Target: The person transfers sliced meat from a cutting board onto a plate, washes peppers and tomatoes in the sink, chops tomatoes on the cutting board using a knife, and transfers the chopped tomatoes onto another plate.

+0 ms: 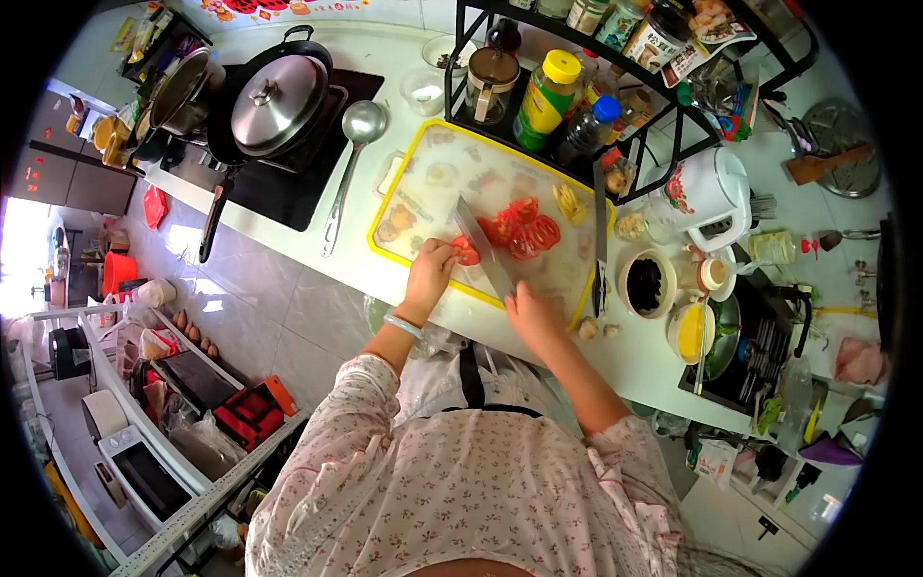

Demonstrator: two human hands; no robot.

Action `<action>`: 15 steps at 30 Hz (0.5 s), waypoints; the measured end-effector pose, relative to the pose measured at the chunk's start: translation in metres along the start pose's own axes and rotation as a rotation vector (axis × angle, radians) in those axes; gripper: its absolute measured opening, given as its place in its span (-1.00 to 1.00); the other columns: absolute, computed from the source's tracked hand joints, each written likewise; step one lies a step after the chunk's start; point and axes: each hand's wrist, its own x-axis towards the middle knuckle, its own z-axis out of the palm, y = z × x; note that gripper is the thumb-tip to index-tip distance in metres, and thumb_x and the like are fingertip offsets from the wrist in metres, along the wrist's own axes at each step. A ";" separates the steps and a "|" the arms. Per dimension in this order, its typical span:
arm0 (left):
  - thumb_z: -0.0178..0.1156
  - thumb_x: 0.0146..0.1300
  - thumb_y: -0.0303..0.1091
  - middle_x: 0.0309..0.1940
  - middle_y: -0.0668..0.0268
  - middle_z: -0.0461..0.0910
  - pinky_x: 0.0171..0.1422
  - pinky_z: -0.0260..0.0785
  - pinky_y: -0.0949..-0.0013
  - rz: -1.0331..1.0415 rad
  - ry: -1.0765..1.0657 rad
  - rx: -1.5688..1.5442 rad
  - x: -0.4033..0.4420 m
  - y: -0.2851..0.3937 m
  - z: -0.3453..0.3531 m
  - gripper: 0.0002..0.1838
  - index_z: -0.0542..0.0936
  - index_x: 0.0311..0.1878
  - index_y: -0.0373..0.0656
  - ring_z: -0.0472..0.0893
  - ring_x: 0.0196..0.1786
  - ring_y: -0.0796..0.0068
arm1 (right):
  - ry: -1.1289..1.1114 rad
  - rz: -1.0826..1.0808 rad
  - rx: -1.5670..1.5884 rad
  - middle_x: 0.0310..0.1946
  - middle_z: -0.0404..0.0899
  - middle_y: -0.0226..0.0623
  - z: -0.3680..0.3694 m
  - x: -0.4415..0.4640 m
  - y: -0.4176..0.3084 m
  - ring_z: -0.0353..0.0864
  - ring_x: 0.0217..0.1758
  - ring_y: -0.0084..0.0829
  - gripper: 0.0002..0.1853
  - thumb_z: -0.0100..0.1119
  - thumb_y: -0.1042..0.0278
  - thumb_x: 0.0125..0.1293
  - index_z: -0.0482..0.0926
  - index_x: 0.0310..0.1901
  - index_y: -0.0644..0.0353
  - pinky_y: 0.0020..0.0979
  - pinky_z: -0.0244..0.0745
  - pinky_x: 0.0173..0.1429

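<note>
On a yellow-rimmed cutting board [423, 183] lie several cut tomato pieces [532, 234]. My right hand [536, 313] is closed round the handle of a kitchen knife [487, 252], whose broad blade points away from me across the board. To the left of the blade, my left hand [433, 270] is closed on a piece of tomato [465, 250], with the fingertips close to the blade. Pale yellow slices [568, 204], perhaps ginger, sit at the board's upper right. A second knife [602, 240] rests along the board's right edge.
A lidded wok [279, 106] stands on the cooktop at left, beside a large ladle [358, 154]. Behind the board are bottles [548, 96] under a black rack. To the right are a bowl of dark food [646, 284], a bowl of yellow liquid [690, 333] and a white kettle [707, 197].
</note>
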 end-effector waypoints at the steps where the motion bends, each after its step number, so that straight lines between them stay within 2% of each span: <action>1: 0.17 -0.06 -0.54 -0.40 0.17 0.44 -0.20 0.33 0.34 0.000 0.004 0.002 0.001 -0.002 -0.001 -0.88 0.55 -0.38 -0.27 0.44 -0.28 0.21 | 0.000 -0.004 0.000 -0.49 0.50 0.00 0.009 0.010 -0.002 0.50 -0.42 -0.04 -0.77 -0.07 0.24 0.19 0.30 -0.40 0.27 -0.13 0.38 -0.34; 4: 0.18 -0.05 -0.53 -0.43 0.17 0.44 -0.22 0.33 0.36 0.016 0.027 0.010 0.002 -0.003 -0.001 -0.88 0.55 -0.38 -0.27 0.45 -0.31 0.24 | 0.048 -0.012 0.102 -0.51 0.49 0.01 0.041 0.035 -0.003 0.51 -0.41 -0.03 -0.79 -0.08 0.26 0.19 0.29 -0.38 0.26 -0.12 0.40 -0.36; 6: 0.18 -0.03 -0.49 -0.43 0.16 0.44 -0.26 0.34 0.37 -0.141 0.056 -0.116 0.003 -0.004 -0.002 -0.89 0.53 -0.39 -0.28 0.48 -0.38 0.26 | 0.167 -0.031 0.151 -0.51 0.47 0.04 0.049 0.045 -0.008 0.46 -0.45 0.04 -0.79 -0.02 0.29 0.17 0.29 -0.40 0.28 -0.06 0.34 -0.38; 7: 0.18 -0.03 -0.49 -0.43 0.16 0.44 -0.26 0.34 0.37 -0.142 0.056 -0.114 0.003 -0.004 -0.003 -0.89 0.53 -0.39 -0.28 0.48 -0.38 0.26 | 0.165 -0.032 0.152 -0.51 0.47 0.04 0.052 0.053 -0.007 0.46 -0.45 0.04 -0.79 -0.02 0.29 0.17 0.29 -0.40 0.28 -0.06 0.34 -0.38; 9: 0.18 -0.01 -0.50 -0.45 0.16 0.45 -0.29 0.34 0.40 -0.299 0.061 -0.245 0.004 -0.006 -0.001 -0.90 0.53 -0.39 -0.31 0.50 -0.42 0.34 | 0.280 -0.129 0.169 -0.52 0.47 0.05 0.057 0.064 0.001 0.46 -0.44 0.04 -0.78 -0.02 0.28 0.17 0.29 -0.38 0.29 -0.07 0.33 -0.38; 13: 0.18 -0.01 -0.50 -0.45 0.16 0.46 -0.29 0.34 0.43 -0.341 0.063 -0.324 0.004 -0.033 0.012 -0.91 0.52 -0.43 -0.32 0.50 -0.45 0.38 | 0.237 -0.095 0.273 -0.52 0.46 0.04 0.060 0.059 0.021 0.45 -0.44 0.04 -0.77 -0.02 0.28 0.17 0.29 -0.39 0.30 -0.08 0.32 -0.38; 15: 0.17 0.00 -0.51 -0.43 0.14 0.48 -0.28 0.35 0.41 -0.326 0.058 -0.280 0.003 -0.025 0.012 -0.86 0.50 -0.33 -0.30 0.51 -0.43 0.33 | 0.106 -0.029 0.177 -0.50 0.47 0.05 0.053 0.033 0.028 0.47 -0.36 0.03 -0.77 -0.05 0.25 0.18 0.30 -0.37 0.28 -0.09 0.35 -0.29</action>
